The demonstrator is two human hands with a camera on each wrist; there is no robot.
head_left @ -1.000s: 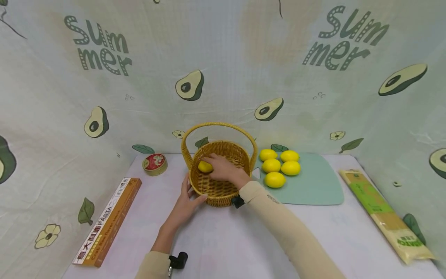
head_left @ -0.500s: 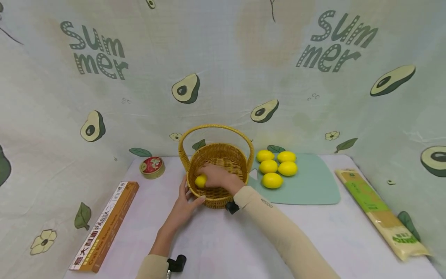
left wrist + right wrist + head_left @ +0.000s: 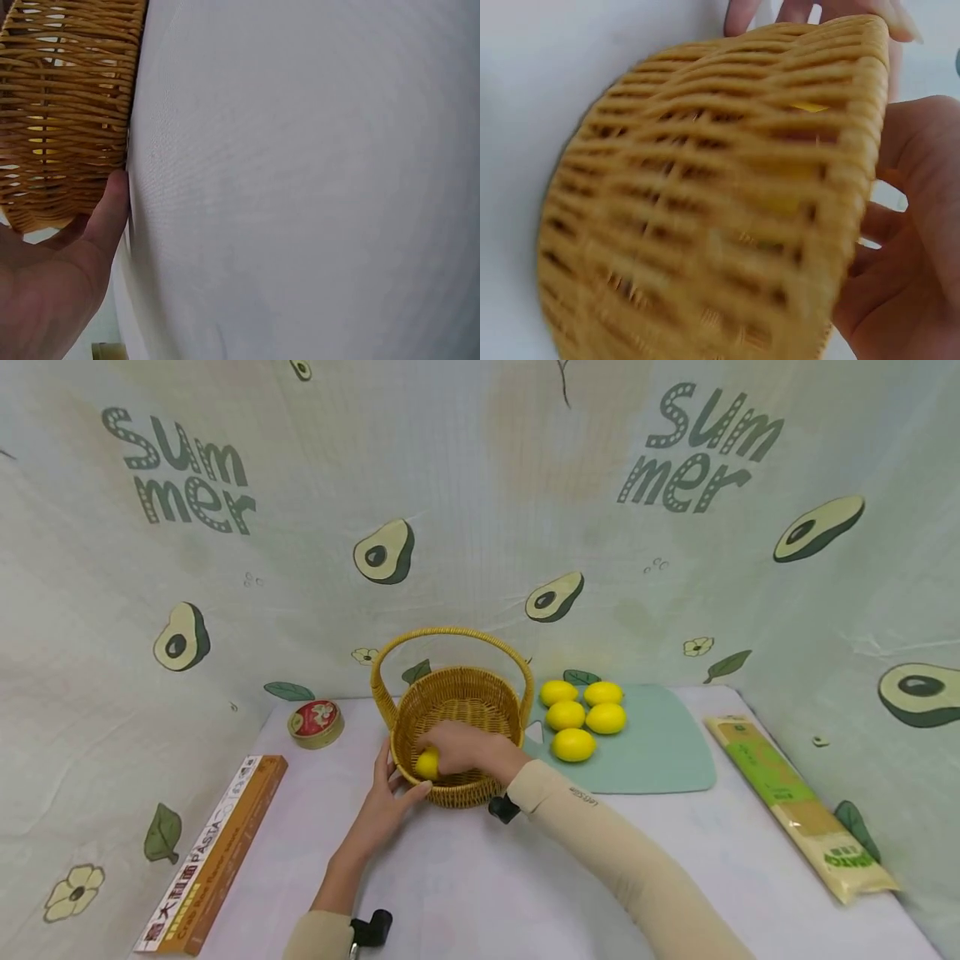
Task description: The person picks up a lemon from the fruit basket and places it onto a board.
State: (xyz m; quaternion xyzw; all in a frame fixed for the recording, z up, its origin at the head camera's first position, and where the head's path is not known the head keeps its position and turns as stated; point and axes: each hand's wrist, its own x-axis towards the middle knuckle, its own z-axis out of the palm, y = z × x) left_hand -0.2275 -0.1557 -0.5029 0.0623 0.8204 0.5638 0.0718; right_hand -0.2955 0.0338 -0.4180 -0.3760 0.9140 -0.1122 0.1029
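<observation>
A wicker basket (image 3: 468, 795) with a tall arched handle stands mid-table. Down inside it, near its front left wall, my right hand (image 3: 468, 750) grips a yellow lemon (image 3: 427, 765). My left hand (image 3: 382, 810) rests against the outer front left of the basket, fingers spread along the wall and thumb by the rim. In the left wrist view a straight finger (image 3: 111, 206) presses low on the weave. Through the slats in the right wrist view some yellow of the lemon (image 3: 776, 187) shows; the fingertips on it are mostly hidden.
Several lemons (image 3: 573, 745) lie on a pale green cutting board (image 3: 660, 760) right of the basket. A round red-topped tin (image 3: 316, 724) and a long pasta box (image 3: 213, 860) are at left. A green-labelled noodle packet (image 3: 798, 806) lies far right. A printed cloth (image 3: 465, 485) hangs behind.
My right hand has moved the lemon lower and toward the front inside the basket. My left hand stays against the basket. The head view has shifted slightly.
</observation>
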